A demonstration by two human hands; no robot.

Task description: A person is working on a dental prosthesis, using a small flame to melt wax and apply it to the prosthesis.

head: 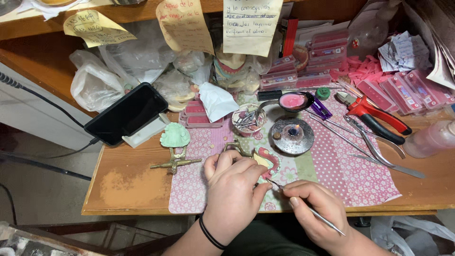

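Observation:
My left hand grips a dental cast with pink wax mounted on a brass articulator, just above the patterned mat. My right hand holds a thin metal wax-carving tool like a pen, its tip touching the pink wax at the cast's near edge. A small lit burner with a flame sits just beyond the hands.
A green plaster cast on a brass articulator lies left. A black phone leans on a stand. Red-handled pliers, metal instruments, a ladle of pink wax, a cup of tools, pink boxes and a plastic bottle crowd the desk.

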